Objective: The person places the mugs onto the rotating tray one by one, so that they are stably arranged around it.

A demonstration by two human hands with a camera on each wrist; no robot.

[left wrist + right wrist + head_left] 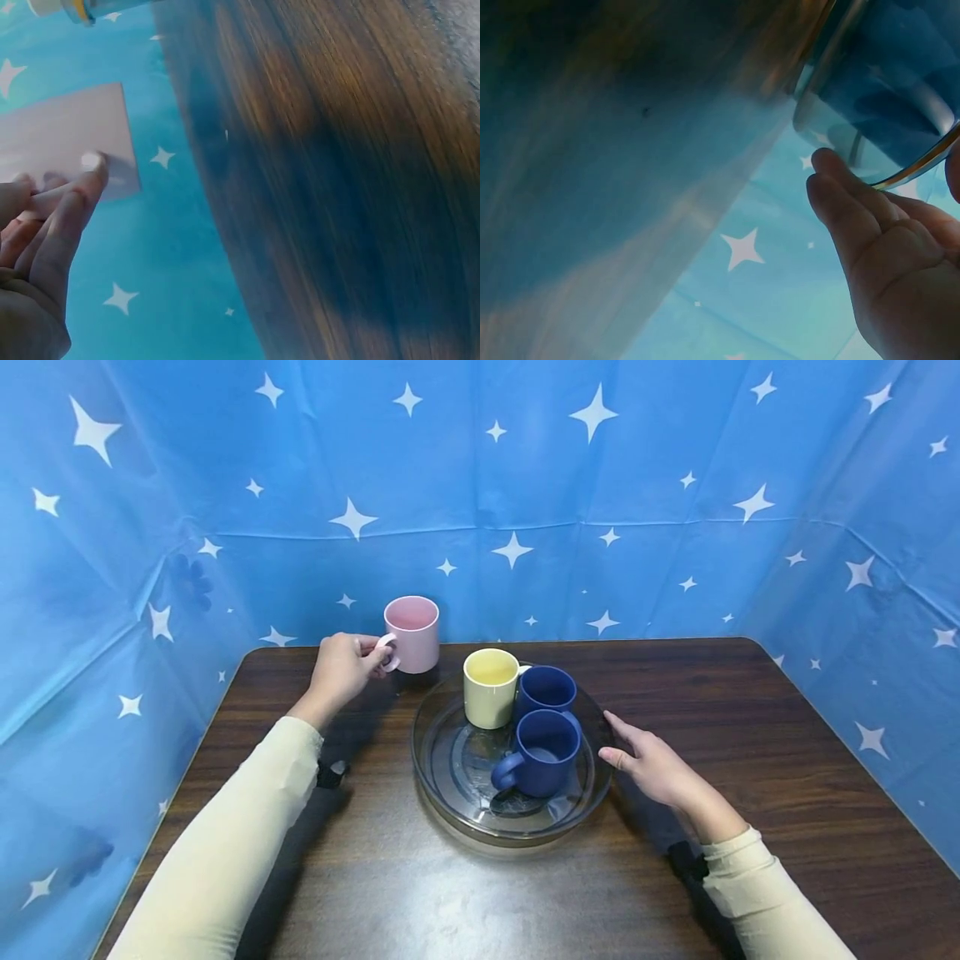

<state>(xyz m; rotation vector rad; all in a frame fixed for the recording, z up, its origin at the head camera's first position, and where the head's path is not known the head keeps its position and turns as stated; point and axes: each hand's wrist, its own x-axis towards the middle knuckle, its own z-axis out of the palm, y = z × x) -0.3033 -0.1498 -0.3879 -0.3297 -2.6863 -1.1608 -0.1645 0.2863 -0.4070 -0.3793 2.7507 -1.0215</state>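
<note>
Left hand (341, 672) pinching a pink mug (415, 643) by its handle (391, 666), right hand (663, 772) at a glass dish (512, 837).
Behind the dish's left side, the mug hangs just above the counter (360, 868), well apart from the right hand, whose fingers (628, 727) lie extended against the dish's right side; one yellow mug (486, 703) and two blue mugs (551, 775) stand inside.

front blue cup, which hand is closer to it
The right hand: it is at the right side of the glass dish, just right of the front blue cup. The left hand is farther off, up and left, holding the pink cup.
</note>
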